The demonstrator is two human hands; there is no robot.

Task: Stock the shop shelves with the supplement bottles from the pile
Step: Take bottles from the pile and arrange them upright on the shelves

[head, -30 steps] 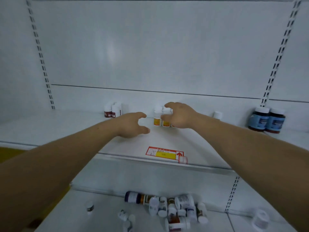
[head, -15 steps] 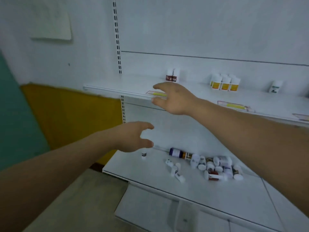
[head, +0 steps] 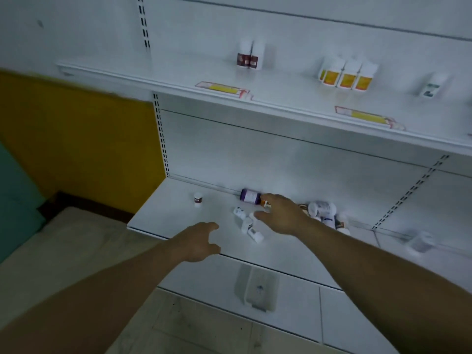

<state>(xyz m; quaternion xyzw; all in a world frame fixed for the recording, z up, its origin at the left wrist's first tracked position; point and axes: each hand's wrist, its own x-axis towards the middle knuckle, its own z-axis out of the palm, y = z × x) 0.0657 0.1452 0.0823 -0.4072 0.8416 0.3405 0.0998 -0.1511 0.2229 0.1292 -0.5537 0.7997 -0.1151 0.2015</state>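
We have both hands out over the lower shelf (head: 178, 254), where the pile of bottles (head: 321, 214) lies against the back panel. Our right hand (head: 282, 215) hovers palm down just above the pile's left edge, fingers spread and loose, holding nothing — its fingertips reach toward a dark purple bottle (head: 250, 195) lying on its side at the back of the shelf, but we cannot tell whether they touch it. Just below that hand, 3 or so small white bottles (head: 249, 227) lie tipped over in a loose cluster, apart from the main heap. Our left hand (head: 201, 242) hangs over the shelf's front edge, fingers gently curled with the thumb apart, and it grips nothing either. Off to the left, a small white bottle with a dark band (head: 198, 199) stands upright by itself. Far right on the same shelf, a blurred pale bottle (head: 420, 241) lies alone. On the upper shelf (head: 153, 77), some stock already stands in place: 2 white bottles with dark red labels (head: 249, 57) side by side near the back, a tight row of white bottles with orange labels (head: 347, 75) further right, and 1 white bottle with a green-marked label (head: 433, 85) beyond them. Price tags in red and yellow (head: 222, 88) sit along the upper shelf's front lip.
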